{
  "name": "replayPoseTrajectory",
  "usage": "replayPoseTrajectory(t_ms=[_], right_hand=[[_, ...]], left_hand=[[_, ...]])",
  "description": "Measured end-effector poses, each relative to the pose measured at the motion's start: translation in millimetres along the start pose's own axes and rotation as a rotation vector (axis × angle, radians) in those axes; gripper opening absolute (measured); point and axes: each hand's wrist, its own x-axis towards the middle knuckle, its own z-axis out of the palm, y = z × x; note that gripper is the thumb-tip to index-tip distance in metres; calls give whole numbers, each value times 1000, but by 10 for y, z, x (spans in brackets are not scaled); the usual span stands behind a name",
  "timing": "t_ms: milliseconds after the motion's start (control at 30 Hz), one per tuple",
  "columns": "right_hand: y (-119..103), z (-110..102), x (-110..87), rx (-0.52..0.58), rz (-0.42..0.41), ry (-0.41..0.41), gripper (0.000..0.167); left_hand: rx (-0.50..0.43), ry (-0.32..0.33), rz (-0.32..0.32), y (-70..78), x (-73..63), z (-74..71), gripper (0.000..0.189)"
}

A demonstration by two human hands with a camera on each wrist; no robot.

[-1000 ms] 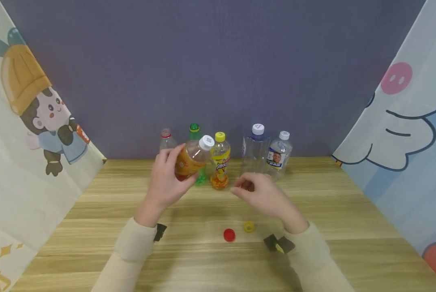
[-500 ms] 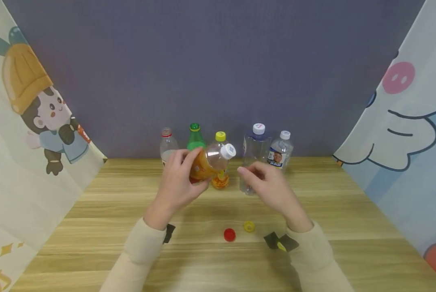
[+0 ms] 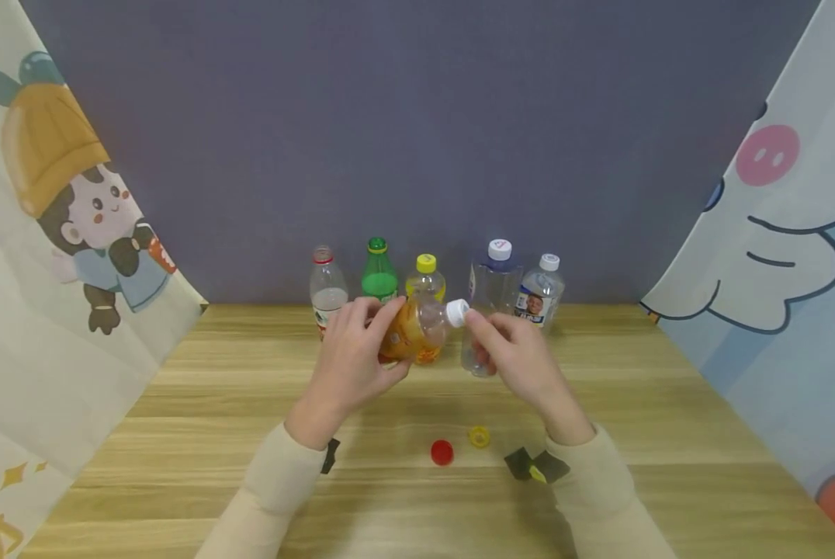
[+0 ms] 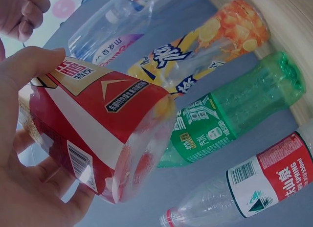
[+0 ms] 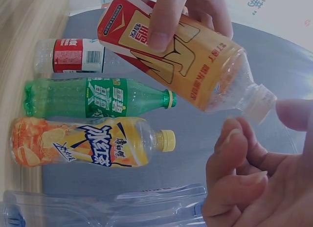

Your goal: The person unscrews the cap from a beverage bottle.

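Over the last second the left hand (image 3: 351,353) has carried the orange bottle (image 3: 405,330) rightward, tipping its white cap (image 3: 457,312) over to the right hand (image 3: 518,357) — so work on the cap looks about to start. The left hand grips the bottle round its label, above the worktop (image 3: 389,512); the right hand's thumb and fingers stand slightly apart about the cap, and whether the thumb touches it I cannot tell. The held bottle covers much of the yellow-capped bottle (image 3: 426,265) — and the left wrist view hides the white cap
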Motion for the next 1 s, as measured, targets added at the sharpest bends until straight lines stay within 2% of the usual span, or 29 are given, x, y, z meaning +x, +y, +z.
replayPoseTrajectory(t_ms=[200, 667, 833, 1000], right_hand=[[18, 6, 4, 62, 25, 9, 50], [11, 5, -2, 82, 76, 16, 57], [23, 11, 7, 54, 85, 14, 60], [38, 15, 26, 20, 128, 3, 65]], left_hand=[[29, -18, 13, 29, -1, -1, 84], [90, -29, 70, 109, 2, -5, 80], [122, -38, 83, 149, 8, -15, 79], [160, -41, 92, 188, 12, -19, 78]])
